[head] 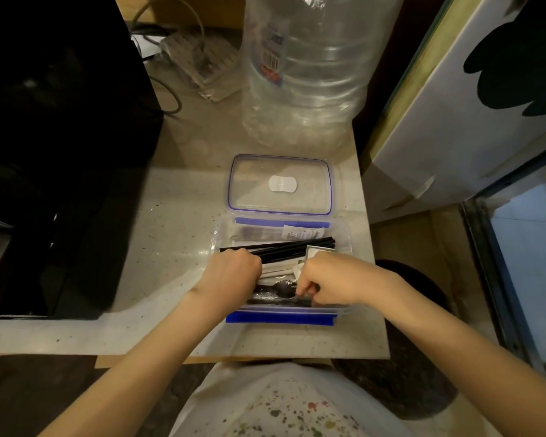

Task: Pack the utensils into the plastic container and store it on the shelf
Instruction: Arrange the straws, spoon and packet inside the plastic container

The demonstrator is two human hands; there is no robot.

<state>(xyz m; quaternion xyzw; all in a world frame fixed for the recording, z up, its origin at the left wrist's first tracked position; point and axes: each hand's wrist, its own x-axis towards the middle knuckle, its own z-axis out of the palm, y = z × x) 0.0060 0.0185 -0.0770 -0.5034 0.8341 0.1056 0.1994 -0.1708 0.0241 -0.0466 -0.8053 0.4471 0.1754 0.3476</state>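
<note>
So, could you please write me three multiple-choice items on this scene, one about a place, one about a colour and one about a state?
1. Where does the lid lie?
A. on the counter just behind the container
B. clipped onto the container
C. on the floor

2. What colour are the container's clips?
A. red
B. blue
C. green

3. What are the two hands doing?
A. resting on the counter beside the container
B. lifting the water bottle
C. reaching inside the open container

Answers:
1 A, the lid lies flat between the container and the water bottle.
2 B, the near clip is blue.
3 C, the left hand and the right hand are among the black utensils.
</note>
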